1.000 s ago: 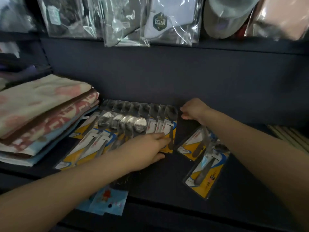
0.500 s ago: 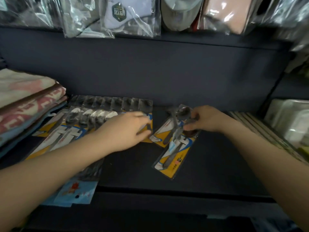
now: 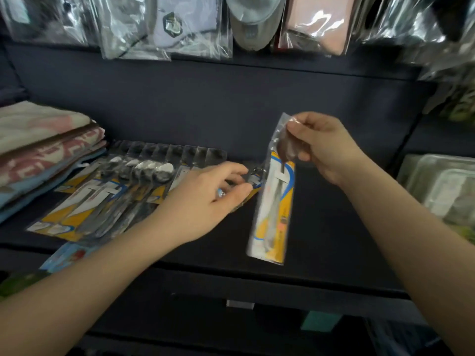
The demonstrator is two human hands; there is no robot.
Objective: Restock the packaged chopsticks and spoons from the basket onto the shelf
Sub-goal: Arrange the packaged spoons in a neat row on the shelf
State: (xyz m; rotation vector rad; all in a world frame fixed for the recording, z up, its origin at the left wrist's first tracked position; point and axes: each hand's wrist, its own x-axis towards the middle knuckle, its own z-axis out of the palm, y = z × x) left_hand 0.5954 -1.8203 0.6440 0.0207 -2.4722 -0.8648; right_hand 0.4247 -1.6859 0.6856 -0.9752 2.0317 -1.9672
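A good part of the restocking looks done: a fanned row of spoon packets [image 3: 123, 186] already lies overlapping on the dark shelf [image 3: 321, 227], just right of a stack of folded towels [image 3: 43, 150]; the row runs from the towels toward the middle of the shelf. The right hand [image 3: 323, 147] pinches one more spoon packet [image 3: 273, 199] by its clear top end, fingers curled round the plastic, so that the packet hangs lifted above the shelf, just right of the row's end and not yet laid down. The left hand [image 3: 205, 199] rests on the right end of the row, fingers bent over the last packet there [image 3: 253, 178]; whether it grips or only steadies it, I cannot tell. A blue packet [image 3: 64, 255] sticks out over the front edge lower left; what it holds is unclear. No basket shows and no chopsticks can be made out, so what stock is left cannot be judged; at the least, the held packet is yet to join the row.
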